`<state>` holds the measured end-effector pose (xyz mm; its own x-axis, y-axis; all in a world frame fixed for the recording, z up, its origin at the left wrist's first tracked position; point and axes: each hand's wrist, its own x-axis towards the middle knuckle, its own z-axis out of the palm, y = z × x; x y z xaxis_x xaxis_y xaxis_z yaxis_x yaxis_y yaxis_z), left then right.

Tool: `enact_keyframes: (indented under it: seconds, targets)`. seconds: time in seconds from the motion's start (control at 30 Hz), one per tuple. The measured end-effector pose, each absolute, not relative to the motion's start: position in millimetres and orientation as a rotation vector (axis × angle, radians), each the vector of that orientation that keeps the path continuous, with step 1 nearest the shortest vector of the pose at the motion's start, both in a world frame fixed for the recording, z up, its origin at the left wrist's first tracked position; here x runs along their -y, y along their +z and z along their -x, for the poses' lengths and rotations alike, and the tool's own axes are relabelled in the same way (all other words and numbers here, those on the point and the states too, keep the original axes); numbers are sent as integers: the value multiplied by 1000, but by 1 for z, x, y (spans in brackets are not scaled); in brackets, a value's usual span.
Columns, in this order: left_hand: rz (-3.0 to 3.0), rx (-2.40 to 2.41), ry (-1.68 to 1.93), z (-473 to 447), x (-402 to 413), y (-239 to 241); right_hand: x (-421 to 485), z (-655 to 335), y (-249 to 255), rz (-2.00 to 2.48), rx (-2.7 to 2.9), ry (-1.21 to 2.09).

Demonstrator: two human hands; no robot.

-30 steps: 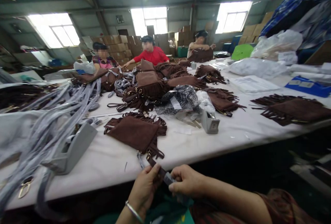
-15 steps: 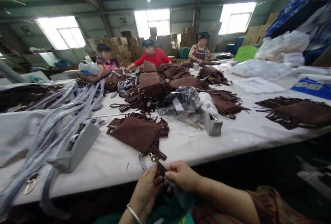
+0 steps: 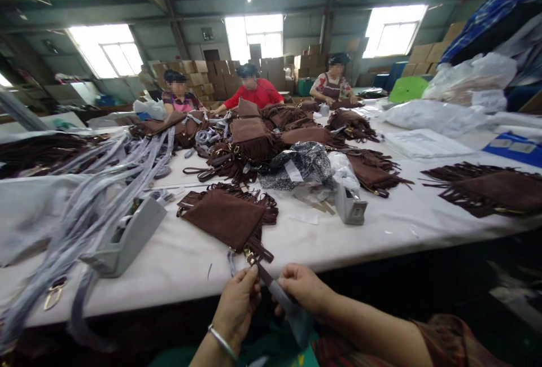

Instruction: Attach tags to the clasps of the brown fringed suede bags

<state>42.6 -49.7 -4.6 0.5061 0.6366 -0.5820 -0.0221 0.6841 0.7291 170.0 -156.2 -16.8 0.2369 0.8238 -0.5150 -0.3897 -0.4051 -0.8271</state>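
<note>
A brown fringed bag lies near the table's front edge, its corner toward me. From a gold clasp at that corner, a brown strap runs down off the table. My left hand pinches the strap's edge just below the clasp. Lower down, my right hand is closed on the strap where a thin greyish plastic wrap covers it. The wrapped part hangs toward my lap, and its lower end is hard to make out.
Wrapped straps cover the left of the table beside a grey tape dispenser. Another dispenser stands right of the bag. Behind lies a pile of brown fringed bags; one more bag is at right. Three people sit across the table.
My right hand has shifted slightly right, away from my left hand, and more of the wrapped strap shows between them. The bag stays in place while the view has shifted slightly.
</note>
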Motion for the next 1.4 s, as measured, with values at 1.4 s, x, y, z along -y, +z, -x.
enact_keyframes:
  seconds: [1.4]
  targets:
    - [-2160, -886, 629, -20, 51, -13, 101, -174, -17, 1818, 929, 849]
